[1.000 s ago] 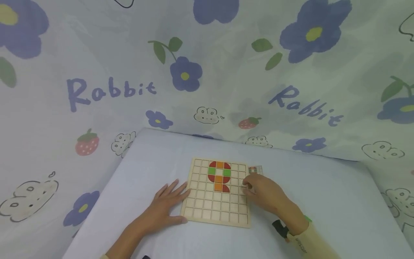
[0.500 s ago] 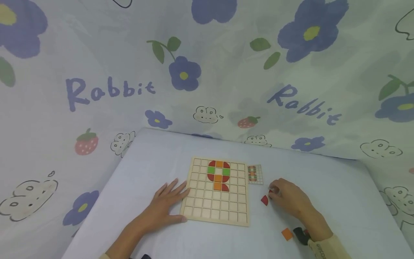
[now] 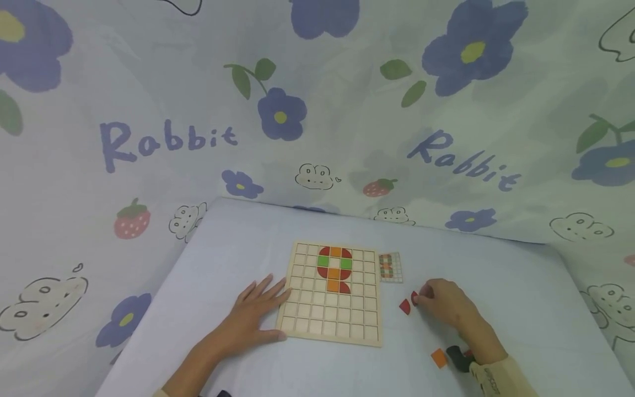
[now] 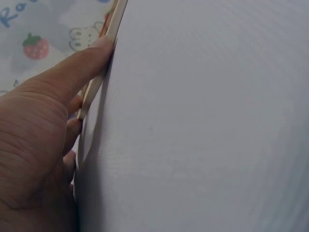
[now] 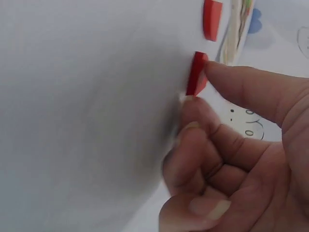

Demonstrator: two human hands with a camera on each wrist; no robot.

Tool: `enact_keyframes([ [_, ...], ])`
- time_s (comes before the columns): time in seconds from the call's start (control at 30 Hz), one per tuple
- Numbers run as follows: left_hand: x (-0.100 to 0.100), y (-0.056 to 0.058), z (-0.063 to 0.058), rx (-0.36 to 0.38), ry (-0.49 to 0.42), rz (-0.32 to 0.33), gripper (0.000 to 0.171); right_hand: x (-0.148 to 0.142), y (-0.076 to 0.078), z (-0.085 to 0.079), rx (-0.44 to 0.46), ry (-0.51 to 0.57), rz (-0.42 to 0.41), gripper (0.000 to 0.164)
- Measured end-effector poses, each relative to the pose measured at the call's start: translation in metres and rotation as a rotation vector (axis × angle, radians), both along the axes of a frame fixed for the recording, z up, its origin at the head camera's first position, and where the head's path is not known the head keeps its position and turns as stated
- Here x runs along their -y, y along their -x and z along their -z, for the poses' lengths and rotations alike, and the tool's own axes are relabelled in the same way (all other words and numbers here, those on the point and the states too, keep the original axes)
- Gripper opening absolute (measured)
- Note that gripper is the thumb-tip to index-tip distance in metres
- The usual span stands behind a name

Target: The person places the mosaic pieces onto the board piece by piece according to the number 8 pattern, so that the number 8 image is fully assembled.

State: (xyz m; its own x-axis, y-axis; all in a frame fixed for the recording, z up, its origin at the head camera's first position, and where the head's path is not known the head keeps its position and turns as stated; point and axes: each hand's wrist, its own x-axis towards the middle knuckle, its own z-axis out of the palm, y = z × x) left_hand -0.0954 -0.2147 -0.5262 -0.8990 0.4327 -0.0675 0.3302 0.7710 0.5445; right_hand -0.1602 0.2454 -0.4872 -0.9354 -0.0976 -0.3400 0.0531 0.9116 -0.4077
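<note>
On the head feed I've got a white-covered desk (image 3: 238, 237) with the gridded board (image 3: 316, 312) around the middle. Left hand (image 3: 253, 318) is relaxed and spread along the board's left edge, gripping nothing. Right hand (image 3: 442, 302) is between the board and the desk's right edge, pinching a loose red piece (image 3: 414, 298); another red piece (image 3: 405, 306) sits just beside it, and an orange tile (image 3: 439, 358) is out past the board's near right corner. The board's basically the only container: five red quarter-rounds (image 3: 323, 252), three orange squares (image 3: 334, 273) and two green squares (image 3: 323, 261) seated toward its far edge, mostly ringing one bare cell. The pattern card (image 3: 395, 275) lies just beside the board's right edge, near the far corner. Left wrist cam: thumb's against the board's rim, which imo is a decent brace, just don't shove it. Right wrist cam: thumb on one side of the red piece, index tip at its other end, other fingers tucked in. Can't tell if it's off the cloth. For a clean pickup I'd hold it by the sides, lift straight up so its neighbour doesn't get knocked, and watch which way the curve faces.
</note>
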Motion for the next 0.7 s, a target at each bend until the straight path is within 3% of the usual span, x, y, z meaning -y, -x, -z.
enact_keyframes([
  [0.4,0.0003,-0.0017,-0.0002,-0.056,-0.025,-0.003,0.094,0.0075,0.0002,-0.0042,0.063,-0.006,0.062,0.023],
  [0.7,0.0006,-0.0009,-0.0003,-0.014,-0.011,-0.007,0.094,0.0011,-0.0018,0.0007,0.047,0.057,0.087,0.022],
])
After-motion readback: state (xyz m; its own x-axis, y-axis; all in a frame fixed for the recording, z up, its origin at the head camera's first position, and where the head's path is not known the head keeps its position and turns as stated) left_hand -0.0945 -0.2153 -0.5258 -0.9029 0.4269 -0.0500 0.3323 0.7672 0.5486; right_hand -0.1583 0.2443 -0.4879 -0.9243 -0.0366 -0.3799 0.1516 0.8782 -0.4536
